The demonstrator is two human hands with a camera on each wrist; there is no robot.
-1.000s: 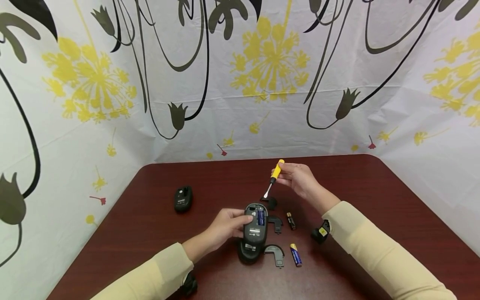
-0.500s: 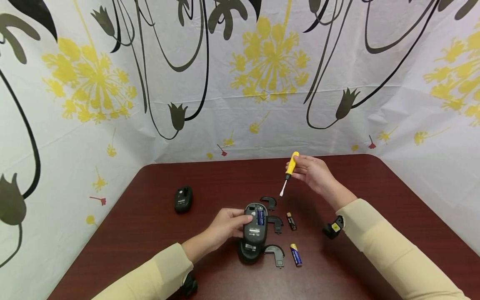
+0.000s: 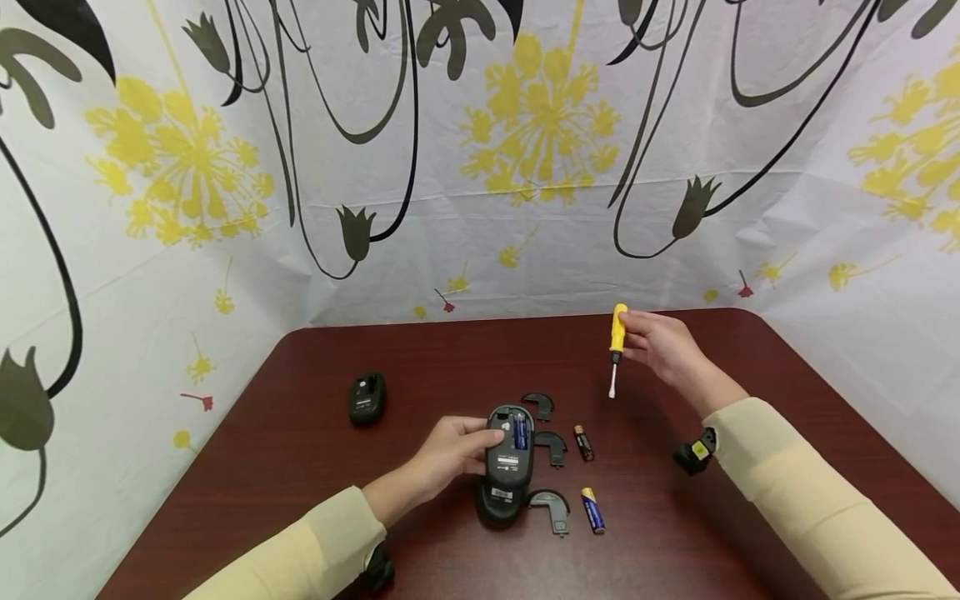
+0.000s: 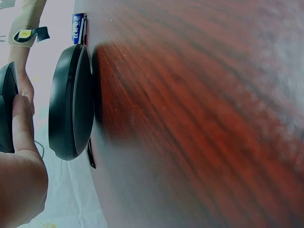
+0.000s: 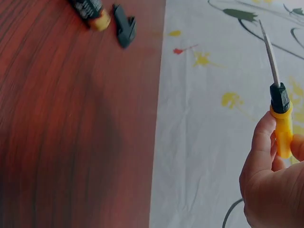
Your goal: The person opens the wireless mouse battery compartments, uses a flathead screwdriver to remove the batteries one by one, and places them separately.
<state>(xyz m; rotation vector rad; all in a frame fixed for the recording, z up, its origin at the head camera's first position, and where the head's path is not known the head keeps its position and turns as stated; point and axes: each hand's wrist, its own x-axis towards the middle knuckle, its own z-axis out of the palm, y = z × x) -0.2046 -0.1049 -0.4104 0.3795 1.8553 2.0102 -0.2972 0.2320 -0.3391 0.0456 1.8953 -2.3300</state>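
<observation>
My left hand (image 3: 442, 460) grips a black computer mouse (image 3: 512, 473), turned underside up, with a blue battery (image 3: 521, 432) lying in its uncovered compartment. Partly hidden beneath this one, a second black mouse (image 3: 498, 512) sits on the table; the left wrist view shows the second mouse (image 4: 71, 102) side-on, apart from the held one (image 4: 6, 109). Off to the right, my right hand (image 3: 663, 348) pinches the yellow handle of a flathead screwdriver (image 3: 617, 332). Its tip points down above the table, touching nothing. The right wrist view shows the fingers round the handle of the screwdriver (image 5: 283, 128).
Three dark battery covers (image 3: 542, 404) lie in a column right of the held mouse. Beside them are a black-and-gold battery (image 3: 583, 443) and a blue-and-gold battery (image 3: 592, 511). Another upturned mouse (image 3: 367, 398) lies back left on the dark wooden table (image 3: 315, 500). A patterned curtain (image 3: 465, 158) hangs behind.
My right hand has carried the screwdriver rightward, away from the farthest battery cover, and the tool has swung nearly upright. The left hand and its mouse stay where they were.
</observation>
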